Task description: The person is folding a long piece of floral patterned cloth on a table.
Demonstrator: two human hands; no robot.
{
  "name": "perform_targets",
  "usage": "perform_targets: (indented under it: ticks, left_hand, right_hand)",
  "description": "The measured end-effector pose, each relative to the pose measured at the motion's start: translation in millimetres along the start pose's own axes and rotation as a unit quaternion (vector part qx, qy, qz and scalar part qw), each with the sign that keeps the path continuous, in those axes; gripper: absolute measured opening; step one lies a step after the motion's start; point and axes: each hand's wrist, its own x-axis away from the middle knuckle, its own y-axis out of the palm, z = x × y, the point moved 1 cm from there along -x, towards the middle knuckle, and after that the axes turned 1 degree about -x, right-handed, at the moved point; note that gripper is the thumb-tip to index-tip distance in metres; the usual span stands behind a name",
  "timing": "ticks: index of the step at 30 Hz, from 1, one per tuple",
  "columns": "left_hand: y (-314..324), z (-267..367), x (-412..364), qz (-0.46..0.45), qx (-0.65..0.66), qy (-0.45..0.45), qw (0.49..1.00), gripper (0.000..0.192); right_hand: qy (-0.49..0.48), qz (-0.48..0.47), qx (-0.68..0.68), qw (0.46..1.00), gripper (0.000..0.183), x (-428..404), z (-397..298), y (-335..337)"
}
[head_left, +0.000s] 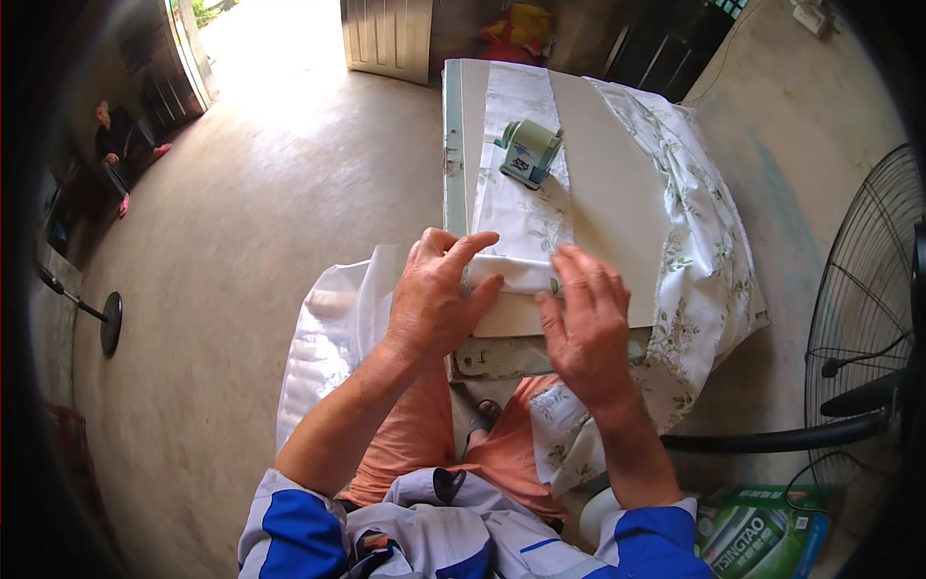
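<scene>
A strip of white floral fabric runs down a board on a low table, its near end folded or rolled into a band. My left hand rests at the band's left end, thumb and forefinger spread around it. At its right end, my right hand has thumb and fingertips on either side of the cloth. A pale green hand-crank device, seemingly a pencil sharpener, stands on the strip farther up. More floral fabric lies gathered along the board's right side and hangs over the edge.
Left of my legs is a clear plastic bag with white contents. A caged fan stands at the right, above a green printed carton. A person sits by the far left wall. An open door is beyond the table.
</scene>
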Motion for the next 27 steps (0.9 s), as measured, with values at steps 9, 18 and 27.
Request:
perform_targets:
  ticks: [9,18,27]
  left_hand:
    - [-3.3,-3.8,-3.3,-0.014,-0.026,0.007,1.0,0.04]
    - [-6.1,21.3,-4.1,0.038,-0.178,0.078,0.98,0.058]
    - [18.9,25.6,11.5,-0.127,-0.144,0.185,0.964,0.057]
  right_hand:
    - [-0.042,-0.163,-0.025,0.985,0.098,11.5,-13.0,18.3]
    - [-0.019,-0.172,0.02,0.985,0.099,23.7,18.3,0.7]
    - [-0.013,-0.161,-0.008,0.987,0.091,22.5,19.1,1.6]
